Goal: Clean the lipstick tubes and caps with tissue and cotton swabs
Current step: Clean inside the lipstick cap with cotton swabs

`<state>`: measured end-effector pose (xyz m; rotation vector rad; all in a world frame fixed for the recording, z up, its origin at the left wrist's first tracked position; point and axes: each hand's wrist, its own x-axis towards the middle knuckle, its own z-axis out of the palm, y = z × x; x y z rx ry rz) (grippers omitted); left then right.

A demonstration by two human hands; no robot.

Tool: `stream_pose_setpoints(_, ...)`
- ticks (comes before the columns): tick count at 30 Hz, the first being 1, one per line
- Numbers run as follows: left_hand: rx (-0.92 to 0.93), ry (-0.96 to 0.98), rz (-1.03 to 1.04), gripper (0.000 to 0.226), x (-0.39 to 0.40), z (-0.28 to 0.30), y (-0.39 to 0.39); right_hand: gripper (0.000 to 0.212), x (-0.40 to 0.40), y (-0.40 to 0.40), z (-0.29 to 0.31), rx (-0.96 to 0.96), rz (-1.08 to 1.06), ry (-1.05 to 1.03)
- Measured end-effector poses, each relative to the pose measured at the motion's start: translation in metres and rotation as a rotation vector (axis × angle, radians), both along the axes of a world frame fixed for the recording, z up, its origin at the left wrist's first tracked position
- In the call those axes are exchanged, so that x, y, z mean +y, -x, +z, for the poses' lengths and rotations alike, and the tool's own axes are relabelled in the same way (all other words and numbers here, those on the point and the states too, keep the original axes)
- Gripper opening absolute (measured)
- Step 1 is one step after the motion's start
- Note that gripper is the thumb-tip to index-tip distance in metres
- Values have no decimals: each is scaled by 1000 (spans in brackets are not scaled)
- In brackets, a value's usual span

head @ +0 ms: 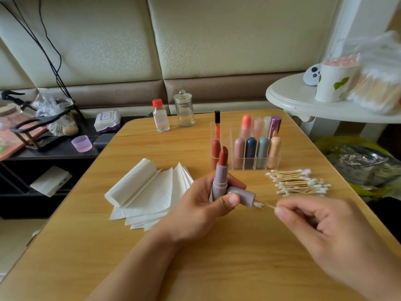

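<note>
**One lipstick mid-clean, rack untouched**

Left hand [201, 203] grasps the open mauve lipstick tube [220, 179] plus its mauve cap [242, 195], in front of the clear acrylic organiser [245, 148]. Right hand [321, 222] pinches a wooden cotton swab [263, 205], tip at the cap mouth. Judging by that: cap in progress, racked lipsticks likely pending. Tissue stack [149, 187] sits left of the organiser. No legible writing.

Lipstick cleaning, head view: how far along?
Done: nothing provably; no used tissue or swab shows. In hand: the left hand holds an open red lipstick and its mauve cap; the right hand pinches a cotton swab at the cap's mouth. Left: the capped lipsticks in the acrylic organizer, with the tissue stack and swab pile ready.
</note>
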<state>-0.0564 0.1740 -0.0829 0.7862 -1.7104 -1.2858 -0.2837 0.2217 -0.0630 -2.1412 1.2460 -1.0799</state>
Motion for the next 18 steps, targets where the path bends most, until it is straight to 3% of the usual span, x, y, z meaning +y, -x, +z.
stream_pose_setpoints(2, 6, -10, -7, 24, 0, -1, -1, 33, 2, -1, 2, 29, 75, -35)
stream_pose_setpoints(6, 27, -19, -26, 21, -1, -1, -1, 32, 0, 4, 5, -128, 64, -87)
stream_pose_setpoints(10, 2, -23, -12, 27, -2, -1, -1, 32, 3, 3, 4, 10, 82, -62)
stream_pose_setpoints(14, 12, -23, -21, 26, -1, -2, 1, 33, 2, 6, 6, -116, 73, -93)
stream_pose_setpoints(18, 21, -33, 1, 23, -1, 0, 0, 33, 2, 3, 3, -1, 76, -52)
